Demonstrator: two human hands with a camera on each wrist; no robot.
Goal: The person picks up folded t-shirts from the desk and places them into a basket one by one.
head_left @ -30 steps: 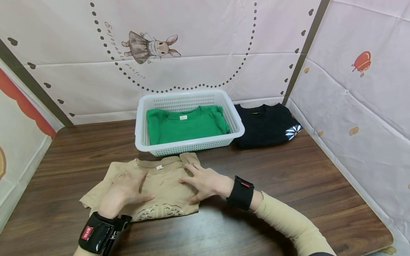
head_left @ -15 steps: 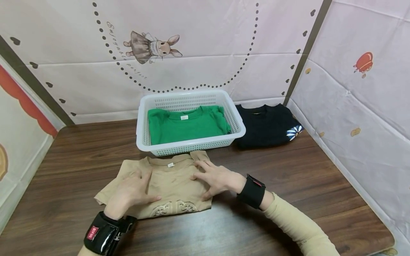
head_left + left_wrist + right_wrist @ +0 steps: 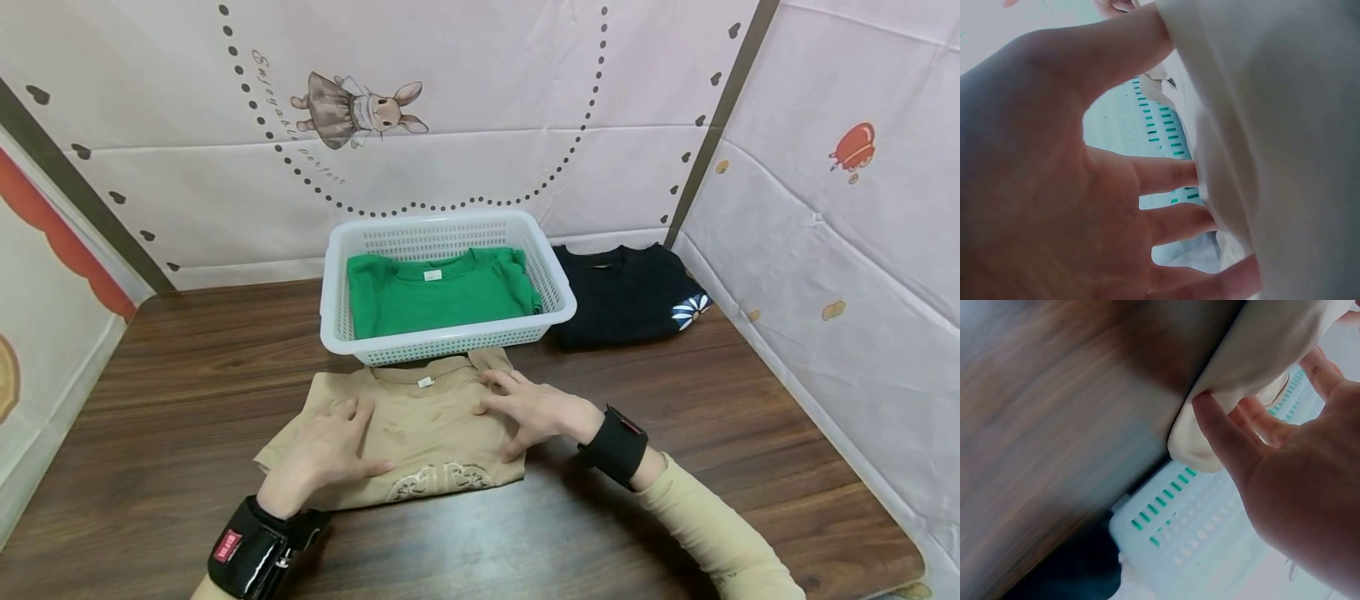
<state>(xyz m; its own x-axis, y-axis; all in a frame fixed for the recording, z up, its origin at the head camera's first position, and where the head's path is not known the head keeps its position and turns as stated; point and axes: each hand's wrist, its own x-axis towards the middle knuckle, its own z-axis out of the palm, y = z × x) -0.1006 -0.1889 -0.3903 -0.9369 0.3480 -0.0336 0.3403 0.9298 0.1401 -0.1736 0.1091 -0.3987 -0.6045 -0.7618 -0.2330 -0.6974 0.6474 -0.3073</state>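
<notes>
A beige T-shirt (image 3: 420, 425), folded, with a white neck label and a pale printed pattern near its front edge, lies on the wooden table. On its left part rests my left hand (image 3: 330, 454), fingers spread and fingertips on the cloth. My right hand (image 3: 536, 412) presses its fingertips on the shirt's right side, thumb near the front right corner. The left wrist view shows the left fingers (image 3: 1172, 175) reaching straight to the beige cloth. In the right wrist view, the right fingers (image 3: 1225, 434) touch the shirt's edge.
Behind the shirt stands a white perforated basket (image 3: 450, 340) with a folded green shirt (image 3: 442, 296) inside. A folded black shirt (image 3: 622, 296) with a flower print lies right of the basket. Printed cloth (image 3: 480, 100) hangs along the table's back and sides.
Both hands have slid to the right and slightly away from me, carrying the beige T-shirt across the table with them. The basket and the other shirts have stayed in place.
</notes>
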